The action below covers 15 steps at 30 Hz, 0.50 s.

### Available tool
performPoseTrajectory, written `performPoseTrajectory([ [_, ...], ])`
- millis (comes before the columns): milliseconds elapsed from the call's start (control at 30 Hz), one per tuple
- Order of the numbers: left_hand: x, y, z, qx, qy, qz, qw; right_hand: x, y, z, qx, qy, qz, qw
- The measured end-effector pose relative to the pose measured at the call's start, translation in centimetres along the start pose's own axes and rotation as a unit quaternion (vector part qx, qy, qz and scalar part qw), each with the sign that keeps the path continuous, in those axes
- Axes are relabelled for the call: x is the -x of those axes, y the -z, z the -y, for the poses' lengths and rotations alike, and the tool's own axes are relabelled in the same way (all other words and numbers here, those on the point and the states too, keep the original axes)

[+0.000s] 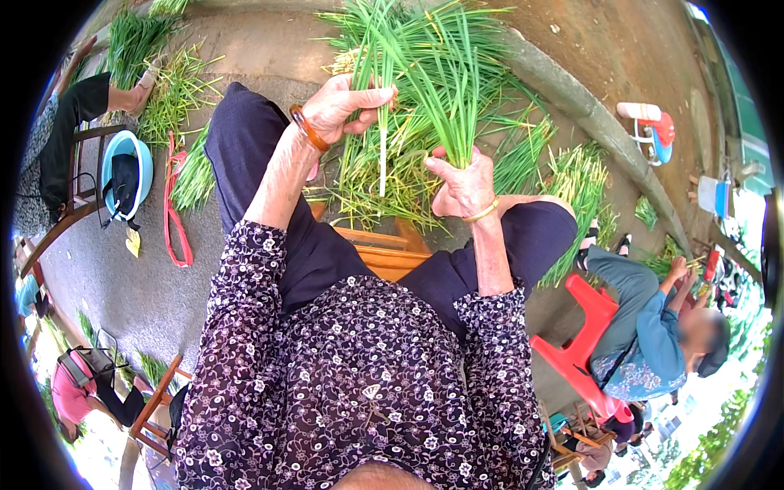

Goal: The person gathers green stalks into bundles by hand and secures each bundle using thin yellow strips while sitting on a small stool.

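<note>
My left hand (343, 107), with an amber-coloured bangle at its wrist, pinches a few long green stalks (383, 153) whose pale white end hangs below the fingers. A bunch of green leafy stalks (456, 116) is gripped near its base by my right hand (467, 184), which wears a thin yellowish bangle. The leaves of the two lots cross above and between the hands. Beyond and beneath them lies a large heap of the same long green leaves (484, 55), with yellowed leaves and scraps (392, 202) on the ground closer to my knees.
Part of a wooden stool (389, 260) shows between my legs. A light blue basin (144, 168) holding a black bag and a red strap (174, 226) are at left. More green bundles (576, 190) lie at right, near a concrete kerb (588, 101). A person (643, 331) sits on a red plastic stool (582, 343).
</note>
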<state>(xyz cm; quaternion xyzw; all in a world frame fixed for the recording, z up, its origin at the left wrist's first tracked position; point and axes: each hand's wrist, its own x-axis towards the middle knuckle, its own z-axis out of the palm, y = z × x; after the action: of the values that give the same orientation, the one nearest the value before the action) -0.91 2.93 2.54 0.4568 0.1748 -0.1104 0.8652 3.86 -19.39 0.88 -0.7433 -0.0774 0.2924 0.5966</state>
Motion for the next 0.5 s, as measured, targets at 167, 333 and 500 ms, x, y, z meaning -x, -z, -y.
performPoseTrajectory([
  [167,-0.1,-0.3,0.0,0.004,0.001,-0.017,1.0,-0.3,0.3,-0.9,-0.046,-0.018,-0.005,0.999],
  [333,0.0,-0.2,0.0,0.003,-0.001,-0.014,1.0,0.2,0.1,1.4,-0.134,-0.104,0.021,0.985],
  [500,-0.1,-0.2,0.1,0.005,0.005,-0.017,1.0,0.3,0.5,0.7,-0.094,-0.076,0.033,0.992],
])
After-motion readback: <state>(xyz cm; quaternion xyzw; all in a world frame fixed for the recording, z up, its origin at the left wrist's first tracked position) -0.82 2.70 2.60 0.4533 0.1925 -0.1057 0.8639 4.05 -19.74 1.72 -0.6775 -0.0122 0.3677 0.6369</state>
